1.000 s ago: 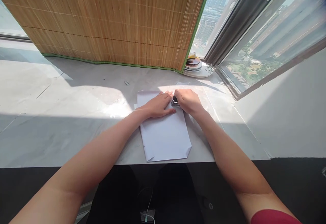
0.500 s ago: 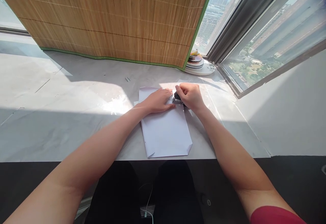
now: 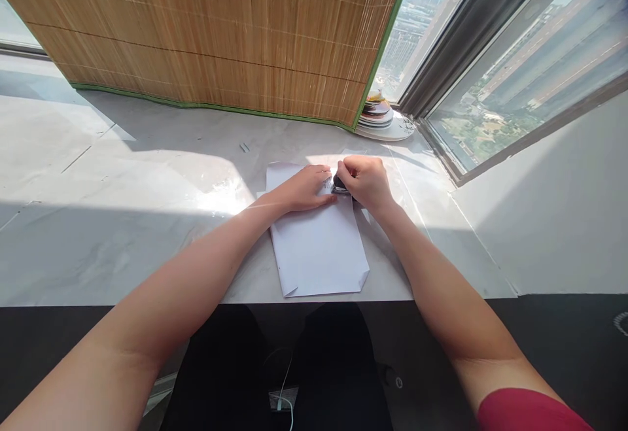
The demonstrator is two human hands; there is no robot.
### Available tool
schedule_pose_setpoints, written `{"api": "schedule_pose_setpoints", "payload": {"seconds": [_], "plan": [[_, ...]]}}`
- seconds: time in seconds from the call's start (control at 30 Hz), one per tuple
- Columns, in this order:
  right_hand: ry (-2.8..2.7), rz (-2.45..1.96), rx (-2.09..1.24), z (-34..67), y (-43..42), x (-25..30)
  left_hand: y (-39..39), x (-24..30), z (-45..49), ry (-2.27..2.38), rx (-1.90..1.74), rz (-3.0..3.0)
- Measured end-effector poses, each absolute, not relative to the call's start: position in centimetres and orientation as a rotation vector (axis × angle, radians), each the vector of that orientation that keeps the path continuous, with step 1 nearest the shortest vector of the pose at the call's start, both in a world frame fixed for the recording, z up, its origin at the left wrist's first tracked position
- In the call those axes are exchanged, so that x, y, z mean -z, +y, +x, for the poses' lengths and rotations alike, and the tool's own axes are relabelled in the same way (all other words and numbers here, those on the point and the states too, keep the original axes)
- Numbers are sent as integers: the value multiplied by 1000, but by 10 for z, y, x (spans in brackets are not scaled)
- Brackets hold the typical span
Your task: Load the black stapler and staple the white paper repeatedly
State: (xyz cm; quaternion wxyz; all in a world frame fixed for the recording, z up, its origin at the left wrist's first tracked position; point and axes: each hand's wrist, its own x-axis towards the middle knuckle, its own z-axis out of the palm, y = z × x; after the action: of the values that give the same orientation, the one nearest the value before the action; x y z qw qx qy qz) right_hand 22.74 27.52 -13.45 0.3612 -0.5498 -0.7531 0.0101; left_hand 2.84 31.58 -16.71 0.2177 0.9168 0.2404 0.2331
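Note:
A stack of white paper sheets lies on the pale marble sill, its near corners folded. My left hand rests flat on the upper part of the paper, fingers stretched out. My right hand is closed round a small dark stapler at the paper's upper right edge, right beside my left fingertips.
A bamboo blind hangs behind the sill. A stack of plates sits in the window corner. A few loose staples lie on the sill. The sill's front edge drops to a dark floor with a cable.
My right hand lifted slightly on the stapler and then settled back down on it. The view shifted a little; the paper and my left hand stayed in place.

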Motion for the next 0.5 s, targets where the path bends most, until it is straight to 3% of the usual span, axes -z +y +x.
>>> {"api": "schedule_pose_setpoints", "payload": {"seconds": [0.5], "plan": [[-1941, -1470, -18, 225, 274, 136, 315, 165, 29, 705, -612, 2531]]}}
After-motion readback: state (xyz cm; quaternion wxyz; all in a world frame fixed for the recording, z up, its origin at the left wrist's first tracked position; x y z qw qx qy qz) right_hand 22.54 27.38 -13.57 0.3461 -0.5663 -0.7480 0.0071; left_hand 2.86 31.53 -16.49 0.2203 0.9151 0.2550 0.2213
